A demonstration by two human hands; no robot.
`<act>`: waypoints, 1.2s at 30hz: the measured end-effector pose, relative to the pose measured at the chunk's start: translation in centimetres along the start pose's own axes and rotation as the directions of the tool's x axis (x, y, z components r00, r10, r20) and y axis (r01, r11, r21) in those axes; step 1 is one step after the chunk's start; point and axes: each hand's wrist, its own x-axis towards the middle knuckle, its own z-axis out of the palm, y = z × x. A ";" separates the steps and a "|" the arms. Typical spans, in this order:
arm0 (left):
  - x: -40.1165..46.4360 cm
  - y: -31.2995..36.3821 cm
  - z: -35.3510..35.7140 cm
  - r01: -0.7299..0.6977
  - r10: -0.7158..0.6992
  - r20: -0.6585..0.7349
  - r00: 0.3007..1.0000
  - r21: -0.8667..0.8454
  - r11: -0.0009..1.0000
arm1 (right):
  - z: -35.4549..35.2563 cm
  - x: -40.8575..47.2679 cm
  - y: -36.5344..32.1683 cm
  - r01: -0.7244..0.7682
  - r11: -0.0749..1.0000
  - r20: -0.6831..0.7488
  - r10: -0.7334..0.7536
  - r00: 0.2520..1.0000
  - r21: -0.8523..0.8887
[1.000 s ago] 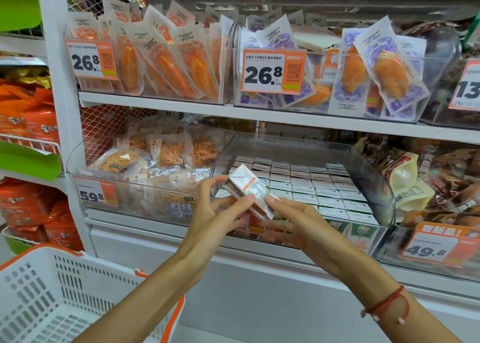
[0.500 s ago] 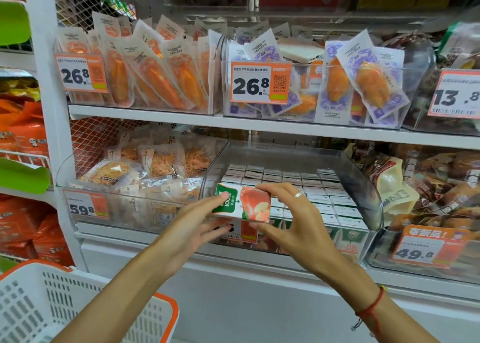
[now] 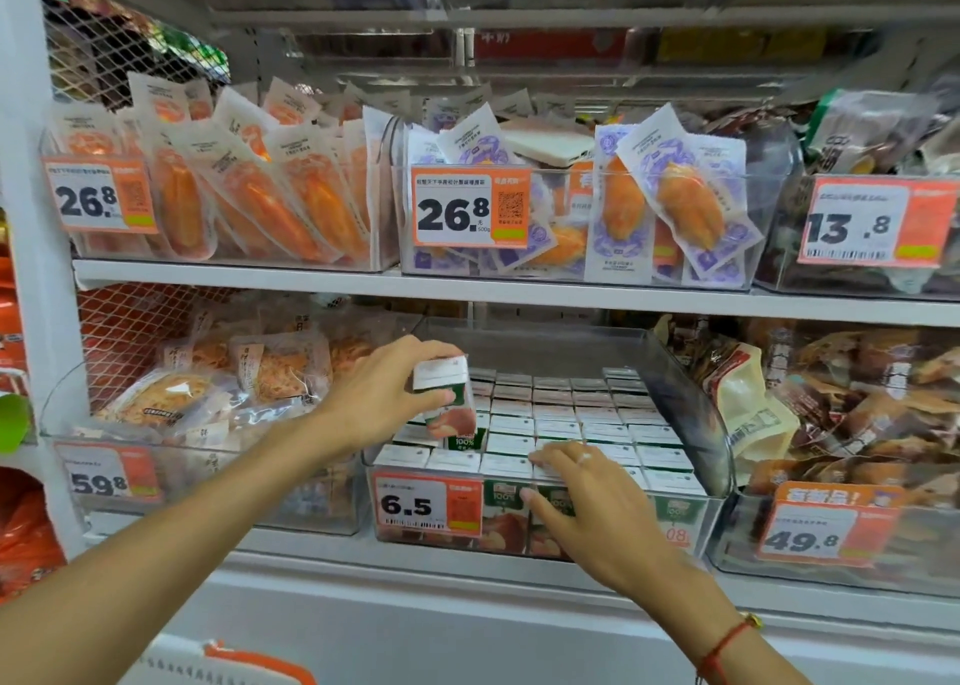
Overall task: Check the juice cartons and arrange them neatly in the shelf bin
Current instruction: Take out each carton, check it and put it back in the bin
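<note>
Gripping a small white-topped red-and-green juice carton (image 3: 448,398) just above the gap at the near left of the clear plastic shelf bin (image 3: 691,388), the left hand (image 3: 382,393) could jam it crooked against neighbours, while the right hand (image 3: 592,502), fingers flat, could nudge the near-row white carton tops (image 3: 571,424) askew.

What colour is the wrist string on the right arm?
Red, on the right wrist, just behind the right hand. Head view, the only one.

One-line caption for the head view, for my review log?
Left hand lowers a juice carton into the shelf bin; right hand rests on packed cartons.
</note>
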 end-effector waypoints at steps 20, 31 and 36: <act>2.7 0.1 2.4 -0.124 -0.035 0.433 0.901 0.334 0.934 | 0.1 0.0 0.1 -0.026 0.999 0.015 0.025 1.000 0.030; 2.2 -1.0 4.6 -0.124 -0.057 0.485 0.872 0.333 0.935 | 0.1 0.2 0.0 -0.029 0.999 0.009 0.029 1.000 0.028; 1.1 -1.1 5.7 -0.059 -0.054 0.356 0.933 0.299 0.952 | 0.1 0.1 -0.1 -0.043 0.998 0.009 0.043 0.999 0.035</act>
